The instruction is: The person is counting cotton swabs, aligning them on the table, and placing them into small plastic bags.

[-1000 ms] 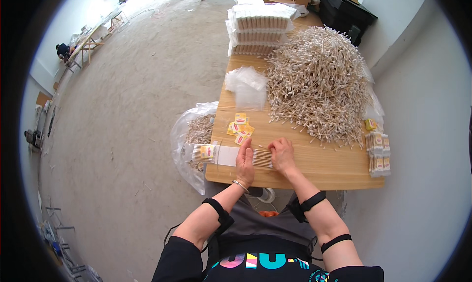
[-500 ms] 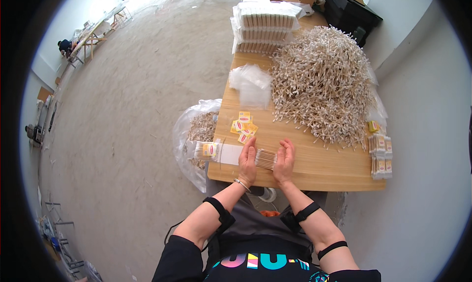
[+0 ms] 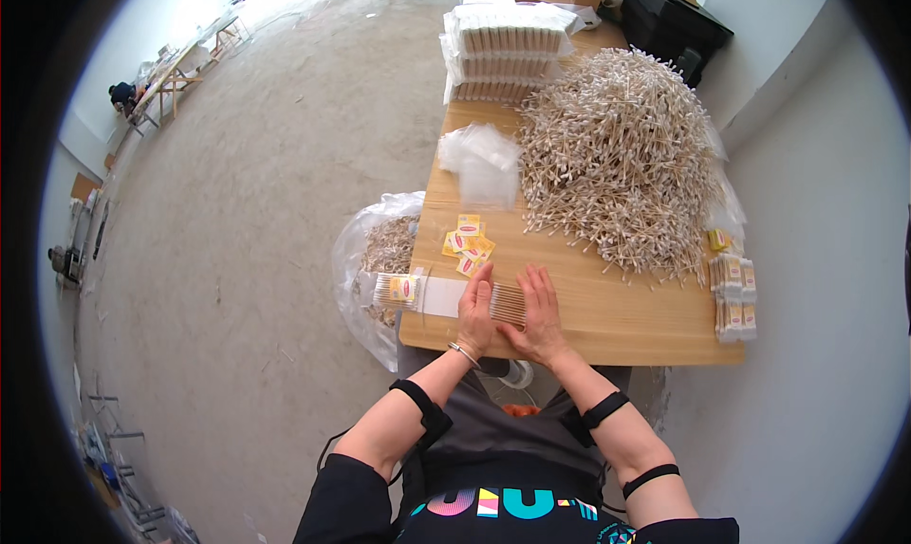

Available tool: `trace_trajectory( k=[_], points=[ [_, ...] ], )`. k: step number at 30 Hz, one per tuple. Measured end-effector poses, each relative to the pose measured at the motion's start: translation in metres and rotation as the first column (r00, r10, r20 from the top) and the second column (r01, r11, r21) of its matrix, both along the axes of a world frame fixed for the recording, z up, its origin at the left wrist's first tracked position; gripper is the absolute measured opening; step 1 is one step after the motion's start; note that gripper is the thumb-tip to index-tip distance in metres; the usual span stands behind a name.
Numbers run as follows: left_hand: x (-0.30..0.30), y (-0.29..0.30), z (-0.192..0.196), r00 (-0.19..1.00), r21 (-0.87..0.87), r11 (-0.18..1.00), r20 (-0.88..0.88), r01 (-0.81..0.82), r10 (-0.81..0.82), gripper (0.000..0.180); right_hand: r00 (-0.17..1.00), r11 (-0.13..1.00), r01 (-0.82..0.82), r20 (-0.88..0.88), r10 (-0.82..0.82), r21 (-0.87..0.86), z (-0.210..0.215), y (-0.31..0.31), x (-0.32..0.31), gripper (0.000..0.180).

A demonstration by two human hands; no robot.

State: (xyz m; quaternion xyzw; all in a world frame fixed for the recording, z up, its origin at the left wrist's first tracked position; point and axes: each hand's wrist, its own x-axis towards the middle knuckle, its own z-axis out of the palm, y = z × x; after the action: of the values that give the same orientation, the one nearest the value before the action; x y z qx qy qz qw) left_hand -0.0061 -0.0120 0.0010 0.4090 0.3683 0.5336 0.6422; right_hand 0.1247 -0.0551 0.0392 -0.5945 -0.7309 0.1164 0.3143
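Observation:
A row of cotton swabs [image 3: 508,304] lies side by side on the table between my hands, sticks running left to right. My left hand [image 3: 475,314] stands on edge at the row's left end, its fingers stretched out. On the right end rests my right hand [image 3: 541,322], palm down, fingers extended and thumb toward my left hand. My hands cover the tips of the swabs. Left of my left hand lies a white paper strip [image 3: 442,297], beside a clear pack of swabs with a yellow card [image 3: 398,290]. Several loose yellow cards [image 3: 468,244] lie beyond my left hand.
A large heap of cotton swabs [image 3: 622,160] covers the far right of the wooden table [image 3: 617,331]. Clear plastic bags [image 3: 489,179] and stacked swab packs [image 3: 508,55] lie at the back. Finished-looking packs [image 3: 733,297] sit by the right edge. A swab-filled bag [image 3: 384,245] stands left of the table.
My right hand has turned from on edge to palm down over the right end of the swabs, its thumb reaching toward my left hand. My left hand has barely moved.

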Motion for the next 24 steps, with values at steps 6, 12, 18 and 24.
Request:
trace_trajectory(
  k=[6, 12, 18, 24],
  points=[
    [0.004, 0.003, 0.010, 0.995, -0.109, 0.994, 0.093, -0.031, 0.041, 0.049, 0.996, 0.998, 0.009, -0.094, -0.014, -0.056, -0.008, 0.002, 0.020, 0.080],
    [0.008, 0.006, 0.015, 0.996, -0.047, 0.998, 0.075, -0.045, 0.049, 0.049, 0.730, 0.976, 0.188, -0.649, -0.216, -0.113, -0.026, 0.010, 0.011, 0.049],
    [0.009, 0.004, 0.002, 1.000, 0.013, 0.999, -0.005, -0.030, 0.030, 0.049, 0.697, 0.978, 0.154, -0.686, -0.209, -0.142, -0.027, 0.023, -0.012, 0.049],
    [0.007, 0.006, 0.003, 0.999, -0.014, 1.000, 0.032, -0.001, 0.002, 0.050, 0.926, 0.991, 0.111, -0.354, -0.130, -0.073, -0.024, 0.018, -0.001, 0.057]
  ],
)
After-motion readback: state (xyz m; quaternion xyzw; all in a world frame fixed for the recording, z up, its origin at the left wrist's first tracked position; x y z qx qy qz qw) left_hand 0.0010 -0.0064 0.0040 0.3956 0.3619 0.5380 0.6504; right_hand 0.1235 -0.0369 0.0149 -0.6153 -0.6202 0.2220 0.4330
